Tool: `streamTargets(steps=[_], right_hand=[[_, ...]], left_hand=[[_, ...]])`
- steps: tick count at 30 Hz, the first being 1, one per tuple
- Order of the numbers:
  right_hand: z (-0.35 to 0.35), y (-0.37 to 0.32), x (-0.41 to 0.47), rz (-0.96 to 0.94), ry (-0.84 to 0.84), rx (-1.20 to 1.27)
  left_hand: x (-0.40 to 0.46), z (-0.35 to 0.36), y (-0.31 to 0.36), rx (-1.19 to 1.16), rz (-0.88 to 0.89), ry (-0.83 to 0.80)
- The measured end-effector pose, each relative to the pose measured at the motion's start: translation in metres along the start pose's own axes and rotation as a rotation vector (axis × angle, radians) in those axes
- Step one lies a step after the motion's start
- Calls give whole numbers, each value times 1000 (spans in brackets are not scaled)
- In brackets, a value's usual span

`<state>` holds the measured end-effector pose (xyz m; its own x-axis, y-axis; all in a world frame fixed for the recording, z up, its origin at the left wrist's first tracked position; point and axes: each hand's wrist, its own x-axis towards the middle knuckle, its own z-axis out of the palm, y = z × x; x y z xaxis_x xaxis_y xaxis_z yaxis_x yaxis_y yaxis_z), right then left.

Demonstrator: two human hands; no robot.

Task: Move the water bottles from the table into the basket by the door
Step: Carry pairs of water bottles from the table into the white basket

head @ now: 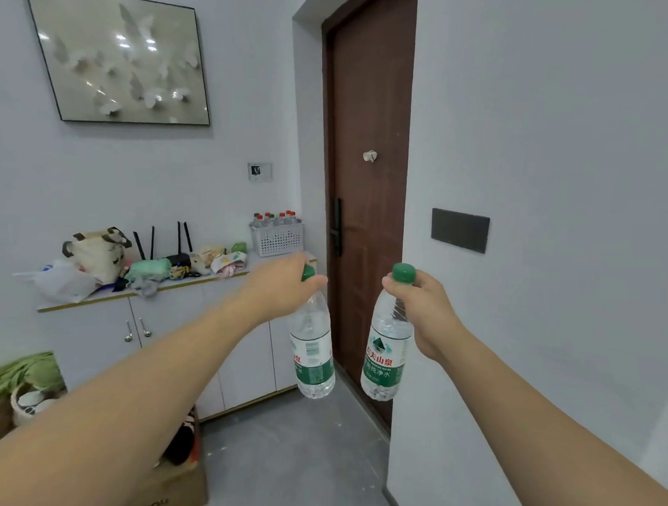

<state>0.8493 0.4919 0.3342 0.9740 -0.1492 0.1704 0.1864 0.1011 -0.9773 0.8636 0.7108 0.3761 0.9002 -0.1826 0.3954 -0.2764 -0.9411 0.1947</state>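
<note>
Green caps top both clear plastic bottles that I carry, one in each hand, arms stretched out before me. My left hand point(284, 285) is curled over the neck of the left bottle point(311, 352), fingers clamped around it just under the cap, so only a sliver of green shows past my knuckles; the body hangs below my fist, tilted a little. My right hand point(426, 312) grips the right bottle point(387, 348) at its neck and shoulder, thumb pressed just below the cap, fingers wrapped behind; its cap stands clear above my thumb and the labelled body hangs down to the left of my palm. The two bottles hang near each other without touching, in front of the brown door point(369, 138). The white basket point(277, 240) stands at the far right end of the cabinet top point(191, 284), next to the door, with several red-capped bottles upright inside it. Bags and a router crowd the cabinet top's left part.
</note>
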Motion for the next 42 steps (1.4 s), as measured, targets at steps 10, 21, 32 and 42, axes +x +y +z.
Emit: streamTargets(steps=[10, 21, 32, 42], right_hand=[[83, 29, 136, -7, -39, 17], [233, 77, 336, -26, -74, -2], [338, 93, 503, -54, -72, 12], [417, 147, 689, -158, -102, 30]], left_hand=[[123, 28, -93, -52, -128, -16], [292, 62, -260, -137, -110, 2], [431, 87, -389, -216, -142, 119], [587, 154, -488, -249, -203, 257]])
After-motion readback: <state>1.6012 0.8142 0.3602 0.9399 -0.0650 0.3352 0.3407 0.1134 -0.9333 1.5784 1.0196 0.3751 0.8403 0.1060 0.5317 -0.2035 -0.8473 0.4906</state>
